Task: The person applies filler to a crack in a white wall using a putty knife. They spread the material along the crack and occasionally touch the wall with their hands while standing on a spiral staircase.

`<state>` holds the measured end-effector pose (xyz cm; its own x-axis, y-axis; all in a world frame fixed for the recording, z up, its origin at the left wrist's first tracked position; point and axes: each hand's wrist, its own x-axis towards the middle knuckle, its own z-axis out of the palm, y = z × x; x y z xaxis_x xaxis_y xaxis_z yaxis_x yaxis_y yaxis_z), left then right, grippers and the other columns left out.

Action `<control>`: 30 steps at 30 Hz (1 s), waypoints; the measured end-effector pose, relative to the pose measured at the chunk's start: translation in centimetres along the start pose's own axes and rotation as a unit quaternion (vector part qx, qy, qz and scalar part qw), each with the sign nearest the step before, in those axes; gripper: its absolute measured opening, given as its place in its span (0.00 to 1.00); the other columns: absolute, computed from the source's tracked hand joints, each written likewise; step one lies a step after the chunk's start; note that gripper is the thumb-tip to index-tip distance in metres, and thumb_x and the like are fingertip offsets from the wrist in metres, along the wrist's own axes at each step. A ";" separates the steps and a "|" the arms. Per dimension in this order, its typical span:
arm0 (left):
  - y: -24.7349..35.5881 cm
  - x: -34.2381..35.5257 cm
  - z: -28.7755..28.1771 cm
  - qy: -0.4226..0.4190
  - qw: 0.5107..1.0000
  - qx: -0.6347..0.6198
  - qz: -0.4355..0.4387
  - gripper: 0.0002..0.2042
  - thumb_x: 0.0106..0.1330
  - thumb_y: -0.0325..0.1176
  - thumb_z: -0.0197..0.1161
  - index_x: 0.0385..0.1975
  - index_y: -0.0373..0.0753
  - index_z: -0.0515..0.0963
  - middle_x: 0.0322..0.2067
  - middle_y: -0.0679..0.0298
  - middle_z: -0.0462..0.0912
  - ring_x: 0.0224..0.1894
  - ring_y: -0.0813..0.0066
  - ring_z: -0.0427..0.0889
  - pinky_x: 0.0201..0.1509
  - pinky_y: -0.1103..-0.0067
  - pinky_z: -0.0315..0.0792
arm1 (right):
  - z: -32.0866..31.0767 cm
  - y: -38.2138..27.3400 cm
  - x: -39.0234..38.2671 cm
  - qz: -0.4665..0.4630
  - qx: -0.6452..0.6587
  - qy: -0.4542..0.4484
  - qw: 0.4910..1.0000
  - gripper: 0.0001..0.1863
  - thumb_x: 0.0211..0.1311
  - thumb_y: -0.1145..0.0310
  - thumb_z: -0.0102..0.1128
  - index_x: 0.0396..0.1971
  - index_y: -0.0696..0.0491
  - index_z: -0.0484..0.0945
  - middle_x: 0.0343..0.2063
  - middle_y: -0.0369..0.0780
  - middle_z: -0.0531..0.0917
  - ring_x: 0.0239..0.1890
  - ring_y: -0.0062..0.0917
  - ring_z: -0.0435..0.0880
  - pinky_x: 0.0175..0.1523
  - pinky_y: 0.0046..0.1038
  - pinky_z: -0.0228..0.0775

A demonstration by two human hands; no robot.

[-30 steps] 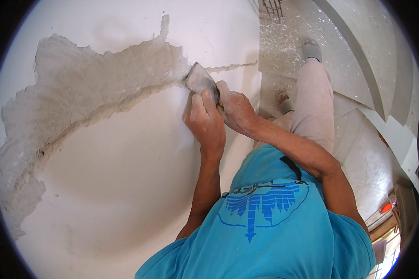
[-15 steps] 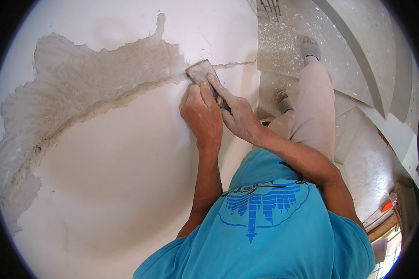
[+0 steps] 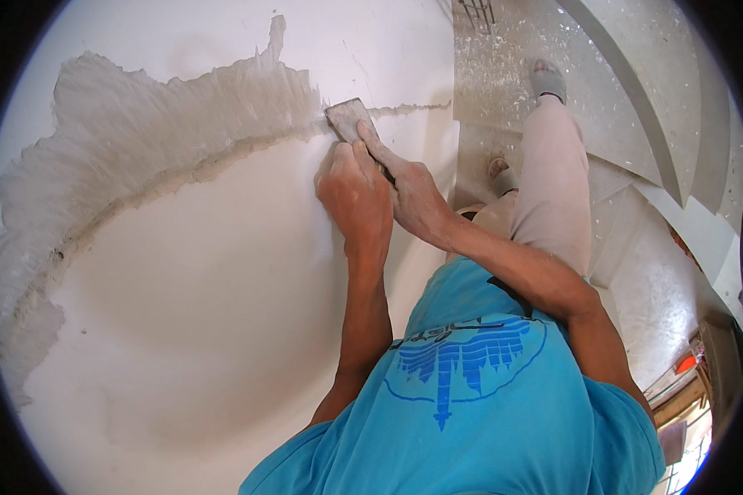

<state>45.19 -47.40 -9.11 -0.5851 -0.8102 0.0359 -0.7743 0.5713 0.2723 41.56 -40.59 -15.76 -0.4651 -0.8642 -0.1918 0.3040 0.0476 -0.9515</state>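
Observation:
A scraper with a flat, dusty grey blade (image 3: pixel 347 118) lies against the white wall, at the right end of a rough grey patch (image 3: pixel 182 111). My right hand (image 3: pixel 417 194) is closed around its handle, with a finger stretched along the blade. My left hand (image 3: pixel 359 194) is closed at the scraper's lower left side, thumb and fingers pressed near the base of the blade. Most of the handle is hidden by my hands. White dust coats my fingers. From the blade a thin ragged crack (image 3: pixel 413 108) runs right toward the wall's edge.
Smooth white wall (image 3: pixel 198 305) spreads below the patch. To the right, grey steps (image 3: pixel 586 107) curve away, strewn with pale flakes. My sandalled feet (image 3: pixel 546 80) stand on separate steps. Metal rods (image 3: pixel 477 15) show at the top, and an orange thing (image 3: pixel 686 363) lies at the lower right.
The view has shifted slightly, so the wall patch sits a little higher and further left. The blade stays at the patch's right end, and the handle's yellow part is now covered.

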 end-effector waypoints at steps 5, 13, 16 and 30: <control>-0.4 0.1 0.9 0.032 0.998 0.034 0.032 0.16 0.69 0.29 0.52 0.18 0.30 0.68 0.18 0.47 0.72 0.25 0.45 0.72 0.32 0.59 0.65 | 0.2 0.7 0.4 -0.007 -0.024 -0.001 1.000 0.39 0.59 0.80 0.48 0.73 0.50 0.51 0.29 0.61 0.78 0.29 0.52 0.78 0.43 0.39 0.72; 1.2 2.7 0.0 0.040 0.999 -0.006 0.031 0.16 0.68 0.33 0.56 0.20 0.28 0.73 0.21 0.45 0.77 0.24 0.47 0.75 0.30 0.61 0.66 | -2.5 -2.0 3.3 -0.051 -0.049 0.018 0.997 0.37 0.59 0.75 0.52 0.72 0.48 0.57 0.30 0.56 0.79 0.31 0.47 0.80 0.41 0.36 0.73; 0.1 0.2 -2.0 -0.035 0.998 -0.023 0.038 0.12 0.68 0.31 0.57 0.26 0.27 0.76 0.22 0.48 0.79 0.24 0.56 0.80 0.31 0.67 0.70 | -2.2 -1.1 0.2 -0.015 -0.017 -0.031 0.999 0.40 0.57 0.77 0.53 0.72 0.46 0.57 0.24 0.51 0.76 0.27 0.42 0.77 0.39 0.30 0.72; -1.5 -9.3 -22.6 0.418 0.859 0.026 0.294 0.17 0.77 0.31 0.35 0.35 0.23 0.68 0.21 0.51 0.77 0.14 0.70 0.78 0.18 0.77 0.83 | -0.6 -6.2 -1.1 0.004 -0.063 -0.052 0.997 0.43 0.52 0.80 0.45 0.73 0.45 0.54 0.20 0.45 0.66 0.22 0.31 0.68 0.35 0.23 0.66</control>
<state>57.27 -43.67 11.92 -0.5190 -0.1780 0.8360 -0.4259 0.9019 -0.0724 39.67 -39.64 -9.83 -0.3728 -0.9104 -0.1795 0.1973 0.1112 -0.9740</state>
